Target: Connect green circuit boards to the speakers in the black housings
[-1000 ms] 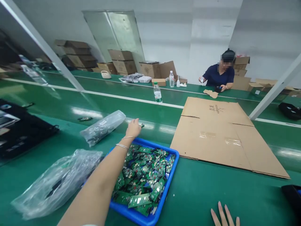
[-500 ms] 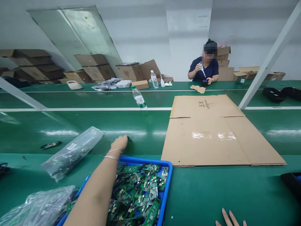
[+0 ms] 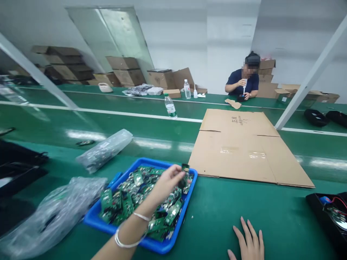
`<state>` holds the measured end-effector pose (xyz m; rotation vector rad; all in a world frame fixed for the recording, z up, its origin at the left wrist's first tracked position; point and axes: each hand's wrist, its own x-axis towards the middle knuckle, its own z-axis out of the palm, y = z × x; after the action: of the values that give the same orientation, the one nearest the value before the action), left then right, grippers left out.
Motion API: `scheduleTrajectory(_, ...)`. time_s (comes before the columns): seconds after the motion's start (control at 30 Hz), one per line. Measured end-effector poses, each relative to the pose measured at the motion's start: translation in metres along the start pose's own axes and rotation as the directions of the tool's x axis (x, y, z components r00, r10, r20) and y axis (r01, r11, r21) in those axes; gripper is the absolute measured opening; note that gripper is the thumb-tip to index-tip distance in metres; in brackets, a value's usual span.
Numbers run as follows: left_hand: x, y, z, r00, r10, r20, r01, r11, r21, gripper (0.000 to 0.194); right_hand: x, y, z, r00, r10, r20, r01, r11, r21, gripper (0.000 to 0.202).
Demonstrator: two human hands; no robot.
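My left hand (image 3: 171, 177) is above the right side of a blue plastic tray (image 3: 177, 222), its fingers pinched on a small green circuit board (image 3: 185, 169). Fingers cover part of the board. Below it, the tray holds a heap of loose green circuit boards (image 3: 128, 205), partly hidden by my forearm. My right hand (image 3: 248, 242) lies on the green table to the right of the tray, fingers spread and nothing in them. Its lower part is cut off by the frame edge.
A flattened cardboard sheet (image 3: 238, 153) lies beyond my right hand. Bagged parts (image 3: 105, 150) and crumpled plastic (image 3: 65, 213) sit left of the tray. A black case with wires (image 3: 329, 220) stands at right. A water bottle (image 3: 170, 107) and a co-worker (image 3: 242, 85) are farther back.
My left hand has come back from the green surface beyond the tray to over the tray's right side, with the circuit board pinched in it. More of my right hand shows as the view shifted.
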<state>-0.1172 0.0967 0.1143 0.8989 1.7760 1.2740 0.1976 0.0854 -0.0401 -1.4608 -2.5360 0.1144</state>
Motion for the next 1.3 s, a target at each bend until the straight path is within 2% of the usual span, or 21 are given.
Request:
scheduleTrajectory(0.07, -0.038, -0.008, 0.03, 0.996, -0.044, 0.073, 0.054, 0.988, -0.146, 0.039, 0.004, 0.001, -0.014, 0.998, 0.021, 0.065, -0.028, 0.993, 0.113, 0.039)
scheduleTrajectory(0.17, -0.076, -0.026, 0.065, 0.982, -0.124, 0.145, 0.164, 0.937, -0.309, 0.042, 0.012, -0.001, -0.041, 0.99, -0.018, 0.138, -0.032, 0.937, 0.348, 0.041)
scheduleTrajectory(0.27, -0.097, -0.044, 0.093, 0.966, -0.187, 0.181, 0.247, 0.875, -0.415, 0.042, 0.02, -0.009, -0.066, 0.966, -0.151, 0.211, -0.008, 0.795, 0.607, 0.04)
scheduleTrajectory(0.33, -0.108, -0.053, 0.109, 0.96, -0.207, 0.186, 0.272, 0.841, -0.467, 0.042, 0.022, -0.018, -0.076, 0.944, -0.212, 0.253, -0.039, 0.687, 0.725, 0.036)
scheduleTrajectory(0.4, -0.118, -0.058, 0.122, 0.963, -0.212, 0.165, 0.267, 0.819, -0.509, 0.041, 0.02, -0.028, -0.079, 0.935, -0.206, 0.29, -0.116, 0.594, 0.796, 0.031)
scheduleTrajectory(0.47, -0.125, -0.061, 0.13, 0.971, -0.205, 0.125, 0.239, 0.806, -0.542, 0.04, 0.016, -0.035, -0.077, 0.94, -0.139, 0.31, -0.2, 0.511, 0.836, 0.028)
scheduleTrajectory(0.6, -0.135, -0.065, 0.136, 0.983, -0.176, 0.056, 0.175, 0.788, -0.591, 0.039, 0.008, -0.04, -0.068, 0.947, -0.019, 0.321, -0.289, 0.391, 0.874, 0.03)
scheduleTrajectory(0.73, -0.139, -0.071, 0.137, 0.989, -0.141, 0.053, 0.143, 0.77, -0.622, 0.04, 0.001, -0.037, -0.063, 0.934, -0.055, 0.354, -0.322, 0.305, 0.896, 0.024)
scheduleTrajectory(0.93, -0.147, -0.076, 0.14, 0.993, -0.078, 0.091, 0.118, 0.765, -0.633, 0.038, -0.008, -0.03, -0.06, 0.95, -0.052, 0.309, -0.295, 0.191, 0.936, 0.026)
scheduleTrajectory(1.1, -0.151, -0.073, 0.138, 0.988, -0.047, 0.15, 0.13, 0.784, -0.607, 0.046, -0.015, -0.028, -0.062, 0.957, -0.035, 0.287, -0.278, 0.163, 0.947, 0.026)
scheduleTrajectory(1.3, -0.15, -0.077, 0.136, 0.977, -0.014, 0.214, 0.137, 0.809, -0.572, 0.032, -0.021, -0.025, -0.062, 0.945, -0.054, 0.323, -0.313, 0.141, 0.939, 0.03)
